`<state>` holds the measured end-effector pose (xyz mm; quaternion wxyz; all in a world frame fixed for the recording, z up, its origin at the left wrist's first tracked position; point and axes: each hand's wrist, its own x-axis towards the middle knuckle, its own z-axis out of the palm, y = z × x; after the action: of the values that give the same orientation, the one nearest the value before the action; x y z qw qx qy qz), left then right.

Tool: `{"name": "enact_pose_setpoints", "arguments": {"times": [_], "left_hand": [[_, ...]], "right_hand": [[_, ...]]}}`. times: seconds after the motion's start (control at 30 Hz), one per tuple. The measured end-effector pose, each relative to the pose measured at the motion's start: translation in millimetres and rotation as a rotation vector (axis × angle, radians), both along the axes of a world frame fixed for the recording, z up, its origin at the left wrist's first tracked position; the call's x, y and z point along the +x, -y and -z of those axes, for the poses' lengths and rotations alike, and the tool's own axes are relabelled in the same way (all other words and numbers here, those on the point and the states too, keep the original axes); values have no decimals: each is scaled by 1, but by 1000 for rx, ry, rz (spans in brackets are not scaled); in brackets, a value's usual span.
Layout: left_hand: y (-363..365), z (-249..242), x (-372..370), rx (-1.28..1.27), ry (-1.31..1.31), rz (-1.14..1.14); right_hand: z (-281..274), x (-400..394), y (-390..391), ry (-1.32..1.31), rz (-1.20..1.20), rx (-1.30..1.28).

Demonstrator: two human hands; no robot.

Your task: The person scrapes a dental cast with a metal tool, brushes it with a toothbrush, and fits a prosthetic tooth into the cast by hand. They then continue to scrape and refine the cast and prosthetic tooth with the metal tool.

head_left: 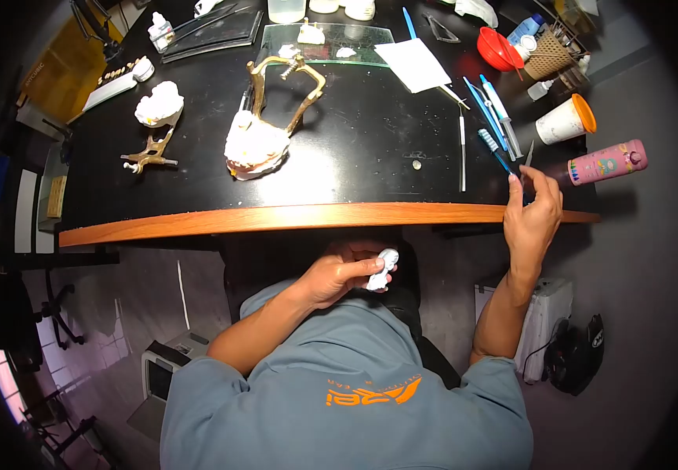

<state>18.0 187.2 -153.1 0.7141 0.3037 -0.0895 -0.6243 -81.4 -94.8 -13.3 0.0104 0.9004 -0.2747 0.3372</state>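
Observation:
My left hand [343, 274] is closed round a small white plaster-like piece [384, 270], held over my lap in front of the table edge. Over at the table's right edge, my right hand [535, 204] has its fingers bent around a slim pointed tool [529, 153]. Just left of those fingertips lies a blue toothbrush-like brush [493, 147]. Beyond it are blue-handled tools [482, 110] and a white-and-blue pen-like tool [499, 110]. A thin metal instrument [462, 153] lies further left on the black table.
Two brass frames with white dental casts, one [257, 147] near the middle and one [159, 106] at left, stand on the table [378, 141]. A glass plate [362, 47] and white pad [415, 65] lie behind. A cup [565, 120], pink can [607, 162] and red bowl [500, 48] stand at right.

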Motion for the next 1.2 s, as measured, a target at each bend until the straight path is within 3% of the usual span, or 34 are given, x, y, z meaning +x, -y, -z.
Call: {"name": "enact_pose_setpoints", "arguments": {"times": [0.1,0.17,0.27,0.5,0.67,0.77,0.9,1.2], "left_hand": [[2,3,-2,-8,-8,27],[3,4,-3,5,7,39],[-1,0,-4,16,0,14],[-24,-21,1,-107,-44,-22],[-37,-69,14,-298,175,22],[-37,-109,25,-327,338,-121],[-21,-128,50,-179,608,-299],[2,-142,71,-114,671,-301]], "right_hand": [[-10,23,-25,181,-329,139],[-17,36,-48,123,-531,390],[-15,57,-66,23,-693,391],[-9,74,-78,-26,-621,381],[0,79,-75,11,-627,359],[2,79,-75,49,-636,389],[2,74,-78,94,-645,569],[1,68,-76,177,-646,652]]}}
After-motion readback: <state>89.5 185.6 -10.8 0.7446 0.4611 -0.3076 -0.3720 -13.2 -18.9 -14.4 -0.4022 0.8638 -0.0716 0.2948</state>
